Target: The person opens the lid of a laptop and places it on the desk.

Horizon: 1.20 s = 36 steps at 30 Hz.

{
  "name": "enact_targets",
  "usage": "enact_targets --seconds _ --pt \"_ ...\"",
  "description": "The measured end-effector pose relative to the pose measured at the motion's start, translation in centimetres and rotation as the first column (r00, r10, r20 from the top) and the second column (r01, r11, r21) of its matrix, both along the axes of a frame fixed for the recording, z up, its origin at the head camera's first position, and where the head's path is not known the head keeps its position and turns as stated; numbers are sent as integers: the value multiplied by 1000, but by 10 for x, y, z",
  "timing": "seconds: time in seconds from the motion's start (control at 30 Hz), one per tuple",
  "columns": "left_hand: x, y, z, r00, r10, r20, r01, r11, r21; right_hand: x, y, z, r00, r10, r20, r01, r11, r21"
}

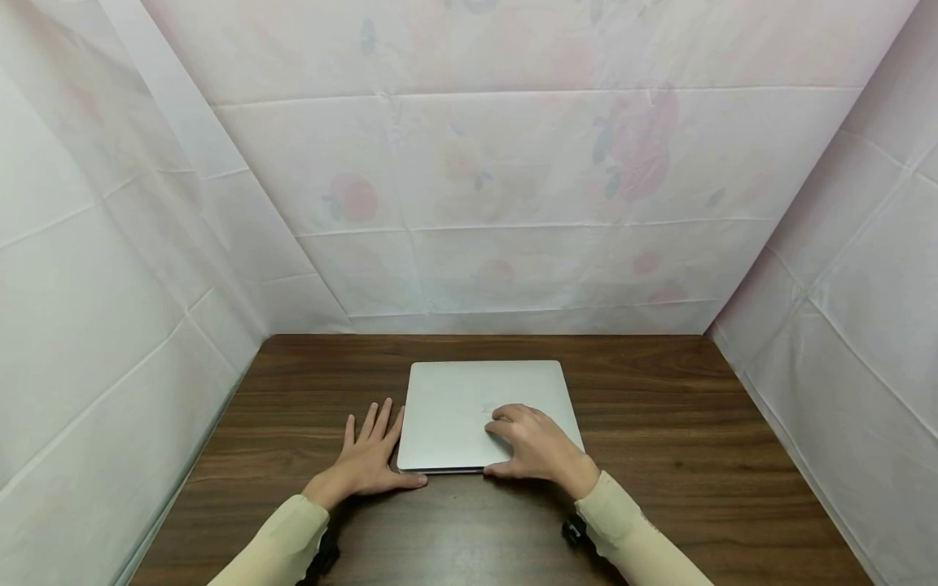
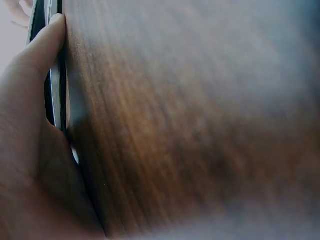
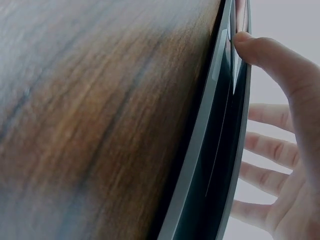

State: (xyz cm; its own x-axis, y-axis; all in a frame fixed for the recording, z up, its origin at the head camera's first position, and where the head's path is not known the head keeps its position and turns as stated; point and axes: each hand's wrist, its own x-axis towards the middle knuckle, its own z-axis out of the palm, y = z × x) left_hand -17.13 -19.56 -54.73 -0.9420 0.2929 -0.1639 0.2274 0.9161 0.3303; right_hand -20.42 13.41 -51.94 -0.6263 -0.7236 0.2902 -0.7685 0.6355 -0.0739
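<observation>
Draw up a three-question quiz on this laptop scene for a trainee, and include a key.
1. Multiple choice: where does the thumb of the right grip meet the laptop?
a) Far edge
b) Front edge
c) Left edge
2. True or false: the laptop stands wide open.
3. Short answer: how do the fingers of the left grip lie in the head view?

Key:
1. b
2. False; it is nearly closed, with a narrow gap at the front.
3. Straight and spread, by the laptop's left side.
</observation>
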Motion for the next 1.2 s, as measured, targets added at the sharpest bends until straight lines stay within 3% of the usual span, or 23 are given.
enact_targets --seconds 0.67,1.03,1.2 --pt "0 1 -1 1000 17 0 -17 1000 -16 1 -1 7 1000 -7 19 7 999 38" --pt "0 1 -2 1000 13 11 -13 1000 -24 0 0 10 999 33 42 -34 999 17" --pt "0 1 -2 1000 14 2 -14 1000 -19 -1 1 9 998 64 14 -64 998 -4"
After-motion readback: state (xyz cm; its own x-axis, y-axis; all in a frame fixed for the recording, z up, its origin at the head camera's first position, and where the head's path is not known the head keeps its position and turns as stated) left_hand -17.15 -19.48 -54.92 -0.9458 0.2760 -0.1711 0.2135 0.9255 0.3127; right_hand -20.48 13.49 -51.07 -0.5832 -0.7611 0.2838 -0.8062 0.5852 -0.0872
